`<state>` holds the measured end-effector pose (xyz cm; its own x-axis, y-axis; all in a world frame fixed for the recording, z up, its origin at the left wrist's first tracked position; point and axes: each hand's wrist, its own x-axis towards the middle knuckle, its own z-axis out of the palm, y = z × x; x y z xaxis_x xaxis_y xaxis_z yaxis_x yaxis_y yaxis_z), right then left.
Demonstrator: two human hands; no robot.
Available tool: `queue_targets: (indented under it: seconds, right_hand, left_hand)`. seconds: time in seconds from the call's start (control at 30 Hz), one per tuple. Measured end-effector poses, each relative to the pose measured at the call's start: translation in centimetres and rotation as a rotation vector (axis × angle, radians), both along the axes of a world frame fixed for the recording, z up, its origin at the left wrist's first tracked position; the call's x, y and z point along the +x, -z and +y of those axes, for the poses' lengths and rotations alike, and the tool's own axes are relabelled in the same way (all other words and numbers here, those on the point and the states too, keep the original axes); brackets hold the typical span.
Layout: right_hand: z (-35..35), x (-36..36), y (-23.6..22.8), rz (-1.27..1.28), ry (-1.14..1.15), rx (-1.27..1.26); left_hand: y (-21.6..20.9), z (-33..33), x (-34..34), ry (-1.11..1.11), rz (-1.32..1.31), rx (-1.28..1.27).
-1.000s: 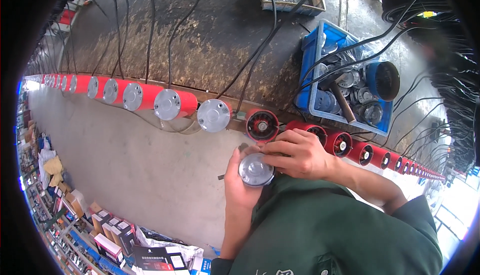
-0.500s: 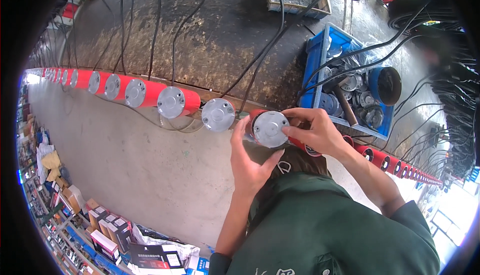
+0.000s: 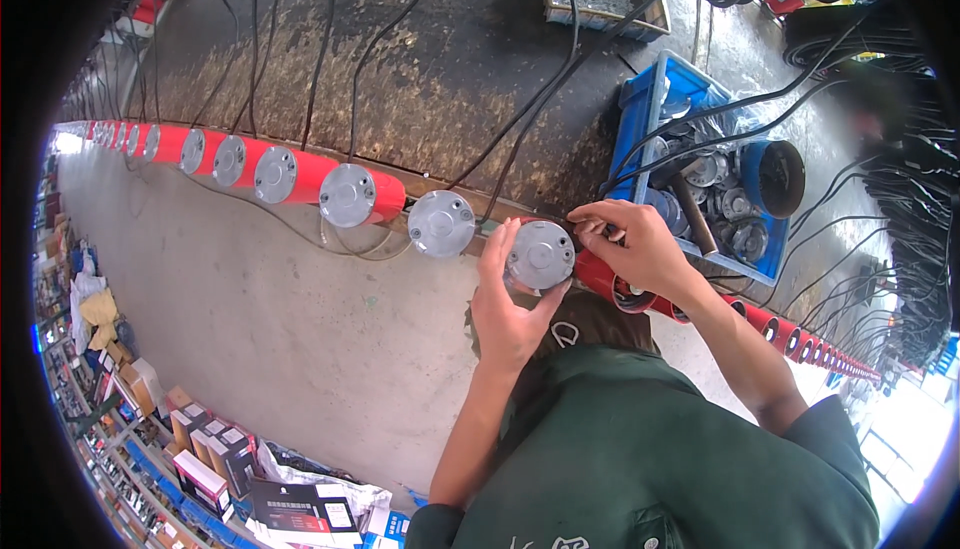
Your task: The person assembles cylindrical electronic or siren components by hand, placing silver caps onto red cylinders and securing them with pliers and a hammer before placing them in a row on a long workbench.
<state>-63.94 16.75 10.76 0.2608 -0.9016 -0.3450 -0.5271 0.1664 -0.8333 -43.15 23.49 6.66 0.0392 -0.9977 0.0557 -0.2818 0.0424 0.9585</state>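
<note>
A round silver metal end cap (image 3: 541, 255) sits on the end of a red cylinder in front of me. My left hand (image 3: 511, 310) grips it by the rim, fingers along its left side and thumb underneath. Just right of the cap, my right hand (image 3: 640, 246) is closed, its fingertips pinched together near the rim. Whatever small pieces lie in those fingers are too small to name. Left of the held cap is another silver cap (image 3: 441, 224), and beyond it run several capped red cylinders (image 3: 386, 195). To the right, red cylinders (image 3: 631, 294) show open ends.
A blue crate (image 3: 628, 139) of loose metal caps, with a hammer-like tool (image 3: 694, 213) and a dark round container (image 3: 773, 179), stands on the worn bench (image 3: 440, 99). Behind it is a tray (image 3: 606, 15) of small metal parts. Black cables (image 3: 530, 89) hang across. Boxes (image 3: 300, 511) lie lower left.
My right hand has drawn its thumb and fingers off the cap's face to just beside its right edge. My left hand has closed more around the cap. The whole view has shifted slightly.
</note>
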Motion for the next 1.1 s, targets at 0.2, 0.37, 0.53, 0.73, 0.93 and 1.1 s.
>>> queue_targets:
  seconds: [0.2,0.37,0.53,0.73,0.93,1.1]
  right_hand:
    - [0.2,-0.3,1.7,-0.01,-0.064,0.029]
    - [0.2,-0.4,2.1,0.004,-0.066,0.079]
    - [0.7,-0.8,3.1,-0.035,-0.019,0.097]
    - [0.9,-1.1,3.5,-0.092,-0.016,0.164]
    - [0.8,-1.0,2.2,-0.168,0.004,0.125]
    - [-1.0,1.7,0.7,-0.004,0.048,0.001]
  left_hand:
    - [0.5,0.0,-0.4,-0.005,-0.025,-0.025]
    - [0.6,0.2,-0.5,-0.022,-0.069,-0.059]
    - [0.3,-0.1,-0.5,0.023,-0.13,-0.1]
    - [0.2,-0.1,-0.6,0.019,-0.186,-0.109]
    - [1.4,0.2,-0.4,0.019,-0.247,-0.161]
    - [1.9,-0.1,0.3,0.029,-0.209,-0.196]
